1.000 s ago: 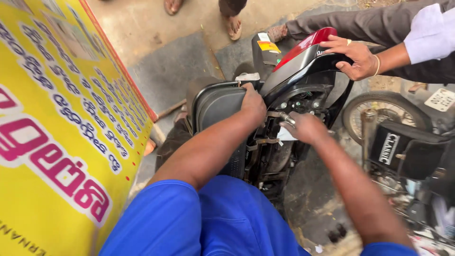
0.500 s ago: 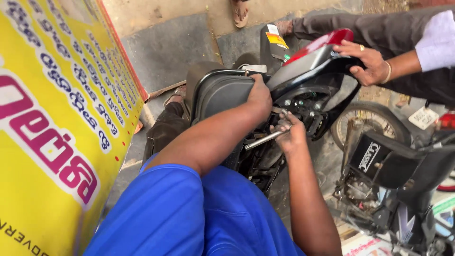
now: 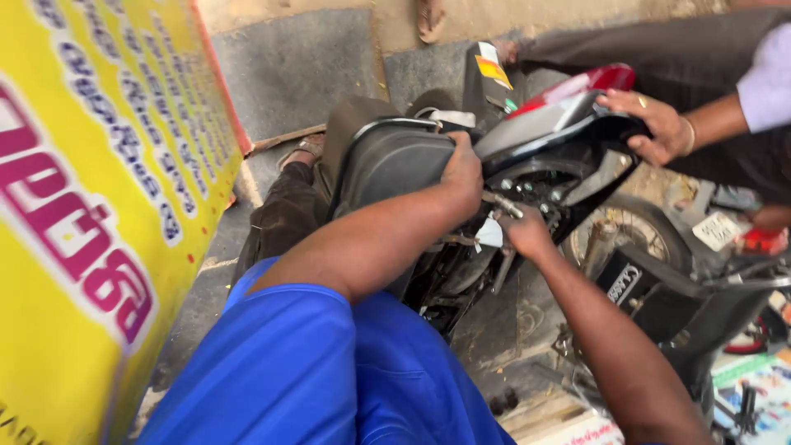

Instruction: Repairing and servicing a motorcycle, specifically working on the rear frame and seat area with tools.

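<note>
At our left stands a large yellow signboard (image 3: 99,206), its face filled with pink and white lettering and edged in red along its far side. On the black upright panel beyond the motorcycle we see a small yellow and white sticker (image 3: 492,67). At our right, low beside the rear wheel, a white rectangular number plate (image 3: 718,231) hangs tilted. At the bottom right corner lies colourful printed paper (image 3: 754,383), green and blue.

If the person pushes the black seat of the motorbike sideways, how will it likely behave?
The black seat looks thick and padded, so it probably gives a little under the left hand. It seems bulky and likely stiff underneath. Its smooth cover may be slightly slippery.
</note>
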